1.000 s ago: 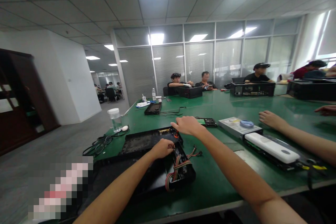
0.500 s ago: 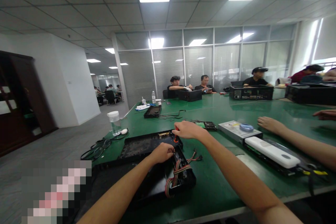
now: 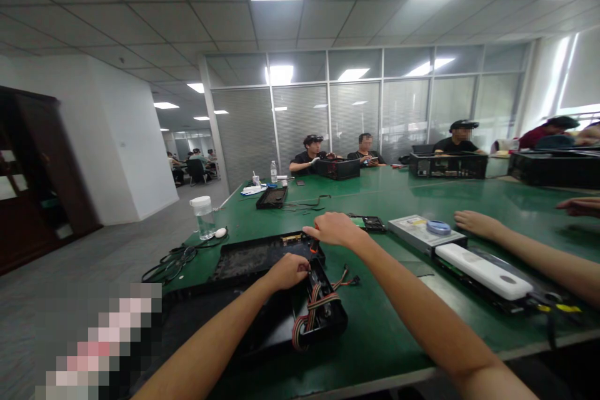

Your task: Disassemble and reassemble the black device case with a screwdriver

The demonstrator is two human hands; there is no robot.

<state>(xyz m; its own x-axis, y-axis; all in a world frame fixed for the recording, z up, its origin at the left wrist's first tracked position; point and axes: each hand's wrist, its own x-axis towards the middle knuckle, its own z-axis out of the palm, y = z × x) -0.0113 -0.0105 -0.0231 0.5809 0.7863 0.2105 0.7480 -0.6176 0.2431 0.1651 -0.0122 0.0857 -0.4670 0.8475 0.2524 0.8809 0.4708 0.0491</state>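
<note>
A black computer case (image 3: pixel 262 319) lies on the green table (image 3: pixel 375 325) in front of me, with a bundle of red and grey cables (image 3: pixel 315 309) at its right end. My left hand (image 3: pixel 287 271) is closed and rests on the case's upper edge beside the cables. My right hand (image 3: pixel 332 229) is closed around an orange-handled screwdriver (image 3: pixel 313 247), whose tip points down into the case. A black side panel (image 3: pixel 255 256) lies just behind the case.
A water bottle (image 3: pixel 202 216) and coiled black cables (image 3: pixel 171 261) sit at the table's left edge. A grey drive (image 3: pixel 422 232) and a white bar-shaped device (image 3: pixel 482 270) lie to the right, near another person's arm (image 3: pixel 525 251). More people sit with open cases at the far end.
My right hand has shifted slightly left over the case with the screwdriver. The left hand has stayed where it was. The camera has tilted up a little.
</note>
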